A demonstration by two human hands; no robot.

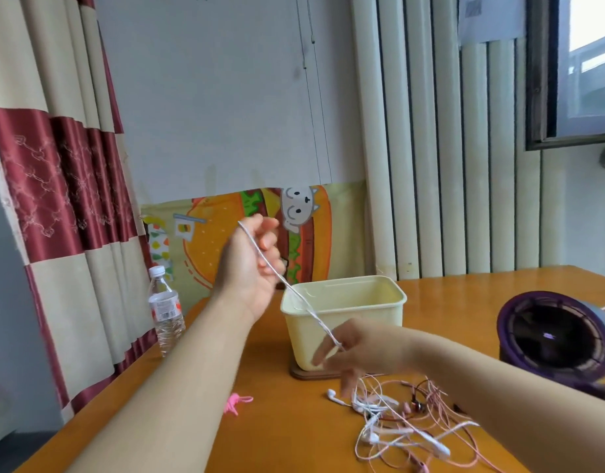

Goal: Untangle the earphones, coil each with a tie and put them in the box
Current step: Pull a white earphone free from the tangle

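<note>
My left hand point(251, 264) is raised above the table and grips one end of a white earphone cable point(287, 286), which runs taut down to my right hand point(352, 349). My right hand pinches the cable in front of the cream box point(369, 302). Below my right hand lies a tangle of white and pink earphones point(406, 421) on the wooden table point(277, 438). Pink ties point(236, 403) lie to the left of the tangle.
A water bottle point(164, 312) stands at the table's left edge next to a red and cream curtain. A purple round fan point(560, 339) sits on the right. The box stands on a small brown base point(311, 373).
</note>
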